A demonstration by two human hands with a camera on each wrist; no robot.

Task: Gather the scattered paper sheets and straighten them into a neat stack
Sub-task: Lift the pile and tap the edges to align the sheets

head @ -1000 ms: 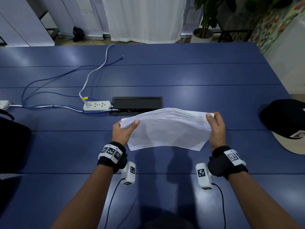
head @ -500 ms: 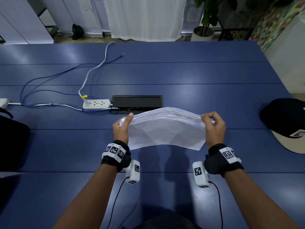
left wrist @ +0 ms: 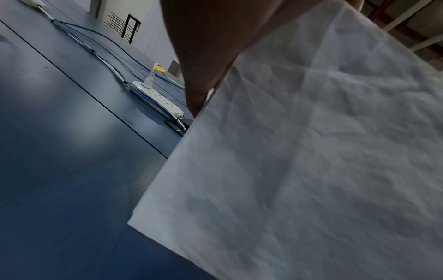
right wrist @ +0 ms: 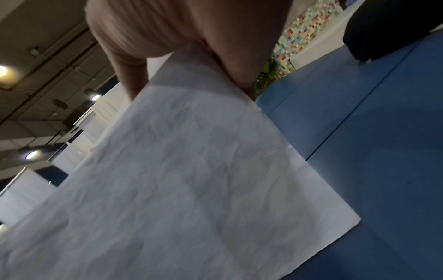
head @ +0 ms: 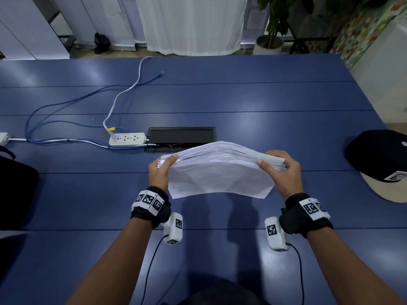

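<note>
Head view: one stack of paper sheets [head: 220, 172], white and creased, held upright on its long edge above the blue table [head: 242, 95], upper edge bowed upward, lower edge hanging just over the tabletop; whether it touches cannot be told. Left hand [head: 159, 172] grips the stack's left end, thumb on the near face, fingers behind. Right hand [head: 282, 170] grips the right end the same way, thumb across the front. Behind the stack: a dark recessed cable box [head: 181, 136] set in the table, contents not discernible; a white power strip [head: 127, 139] just left of it with one plug and blue cables [head: 66, 140] running left. Black cap [head: 378, 155] at the right edge; dark bag [head: 15, 183] at the left edge. Left wrist view: the left hand's fingers [left wrist: 203, 56] against the paper's edge, wrinkled sheet filling the right side, power strip beyond. Right wrist view: right-hand fingers [right wrist: 237, 75] and thumb pinching the stack's end, sheet spreading below over the table.
</note>
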